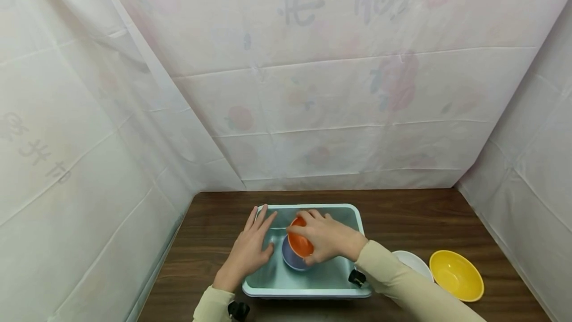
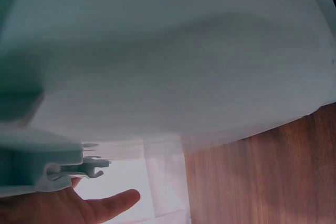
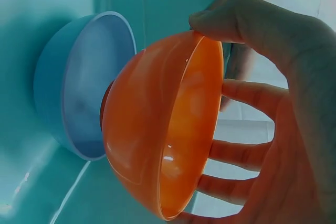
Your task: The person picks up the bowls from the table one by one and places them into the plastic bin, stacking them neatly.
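Right hand (image 1: 328, 242) grips orange bowl (image 1: 298, 238) by rim, frame centre; looks light, slick plastic. Left hand (image 1: 250, 250) flat, fingers spread, on tub (image 1: 313, 289).

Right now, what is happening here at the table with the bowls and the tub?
A person works over a pale green tub on a wooden table. The right hand holds an orange bowl by its rim, tilted just above a blue bowl that sits inside the tub. The left hand rests open at the tub's left side. A yellow bowl and a white bowl wait on the table to the right.
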Demonstrator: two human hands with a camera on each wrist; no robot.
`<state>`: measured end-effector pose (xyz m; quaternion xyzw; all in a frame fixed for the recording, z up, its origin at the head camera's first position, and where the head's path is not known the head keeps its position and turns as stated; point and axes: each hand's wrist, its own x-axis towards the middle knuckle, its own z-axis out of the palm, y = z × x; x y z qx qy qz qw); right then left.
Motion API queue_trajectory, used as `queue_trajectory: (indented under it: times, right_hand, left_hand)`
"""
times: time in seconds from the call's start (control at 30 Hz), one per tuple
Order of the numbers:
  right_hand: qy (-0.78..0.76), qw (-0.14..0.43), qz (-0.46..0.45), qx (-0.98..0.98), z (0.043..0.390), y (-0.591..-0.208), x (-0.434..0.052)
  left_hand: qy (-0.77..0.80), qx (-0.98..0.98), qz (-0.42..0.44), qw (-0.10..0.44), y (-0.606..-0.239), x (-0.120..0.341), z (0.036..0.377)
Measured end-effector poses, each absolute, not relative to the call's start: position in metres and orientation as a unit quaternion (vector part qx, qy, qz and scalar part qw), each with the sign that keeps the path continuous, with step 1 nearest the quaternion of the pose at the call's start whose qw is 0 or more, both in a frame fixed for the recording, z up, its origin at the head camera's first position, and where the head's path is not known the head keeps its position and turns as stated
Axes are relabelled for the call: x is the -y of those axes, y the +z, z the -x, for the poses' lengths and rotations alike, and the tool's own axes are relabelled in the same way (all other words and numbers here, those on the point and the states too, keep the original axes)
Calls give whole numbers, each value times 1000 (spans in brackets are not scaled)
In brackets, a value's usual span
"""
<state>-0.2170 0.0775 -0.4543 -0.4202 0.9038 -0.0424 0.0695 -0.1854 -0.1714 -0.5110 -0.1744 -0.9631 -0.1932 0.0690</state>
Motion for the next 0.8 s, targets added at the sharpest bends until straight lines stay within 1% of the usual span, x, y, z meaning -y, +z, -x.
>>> queue_trajectory:
  times: [0.8]
  right_hand:
    - [-12, 113, 405, -907, 227, -483, -56]
  left_hand:
    - [-190, 965, 170, 64, -510, 170, 185]
